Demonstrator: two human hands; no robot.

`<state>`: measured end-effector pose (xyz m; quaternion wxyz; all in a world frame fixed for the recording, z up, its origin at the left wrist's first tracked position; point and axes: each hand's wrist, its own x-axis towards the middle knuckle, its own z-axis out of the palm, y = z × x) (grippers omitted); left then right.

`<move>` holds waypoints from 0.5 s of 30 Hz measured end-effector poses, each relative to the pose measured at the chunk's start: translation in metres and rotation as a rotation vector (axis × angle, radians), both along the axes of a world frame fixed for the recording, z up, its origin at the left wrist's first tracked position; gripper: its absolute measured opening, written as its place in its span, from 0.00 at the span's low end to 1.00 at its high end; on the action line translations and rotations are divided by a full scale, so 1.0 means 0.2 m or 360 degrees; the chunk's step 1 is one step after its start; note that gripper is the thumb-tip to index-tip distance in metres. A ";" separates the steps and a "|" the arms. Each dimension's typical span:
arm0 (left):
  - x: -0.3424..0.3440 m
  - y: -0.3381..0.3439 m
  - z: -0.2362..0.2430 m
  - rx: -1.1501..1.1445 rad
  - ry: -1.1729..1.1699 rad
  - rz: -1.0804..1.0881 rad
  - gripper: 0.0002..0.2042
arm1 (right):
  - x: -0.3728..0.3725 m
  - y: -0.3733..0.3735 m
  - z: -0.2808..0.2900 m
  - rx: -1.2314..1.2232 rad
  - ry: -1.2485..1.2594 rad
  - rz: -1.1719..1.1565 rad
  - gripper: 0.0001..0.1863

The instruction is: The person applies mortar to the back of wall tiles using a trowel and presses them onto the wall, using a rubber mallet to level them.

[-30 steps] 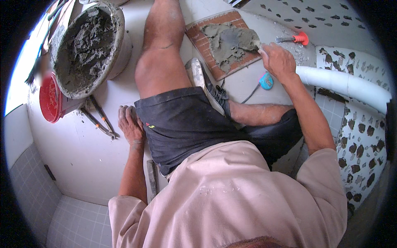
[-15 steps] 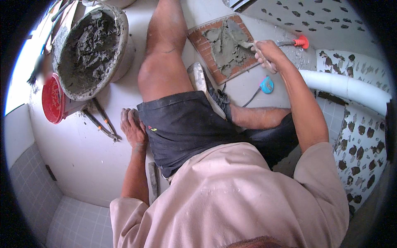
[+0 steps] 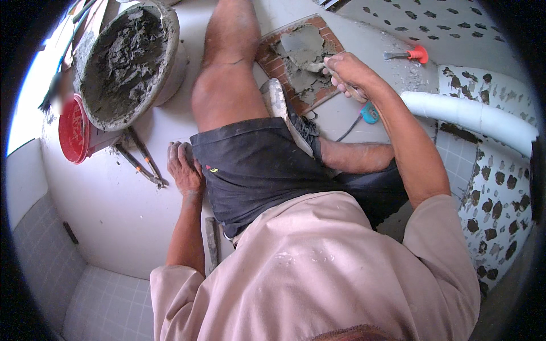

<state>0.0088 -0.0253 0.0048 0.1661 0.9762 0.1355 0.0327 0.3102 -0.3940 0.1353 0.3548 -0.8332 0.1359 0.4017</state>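
Note:
My right hand (image 3: pixel 350 79) grips a trowel by its handle, the grey blade (image 3: pixel 301 48) lying in wet grey mortar (image 3: pixel 301 85) on a red tile (image 3: pixel 270 65) with a brick pattern. Beside my thigh, my left hand (image 3: pixel 183 167) rests on the pale floor (image 3: pixel 108 210), fingers apart and slightly bent, holding nothing. To its left lies a pair of long-handled pliers or cutters (image 3: pixel 145 165) with orange marks. A teal tape measure (image 3: pixel 369 113) lies under my right wrist, partly hidden.
A mortar-filled bucket (image 3: pixel 170 85) and red bucket (image 3: pixel 73 128) stand at the left. A chisel with red guard (image 3: pixel 416 54) lies back right, above a white pipe (image 3: pixel 472 111). Walls dabbed with mortar (image 3: pixel 495 199) flank my right. A long tool (image 3: pixel 213 244) lies by my hip.
My right hand and trowel have moved left and slightly up across the tile, the blade shifting over the mortar. My left hand stays on the floor, barely moved.

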 end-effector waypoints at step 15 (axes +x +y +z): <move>-0.02 0.01 -0.01 0.0009 -0.0036 0.0002 0.26 | -0.13 -0.08 0.16 -0.0845 -0.0772 0.1185 0.18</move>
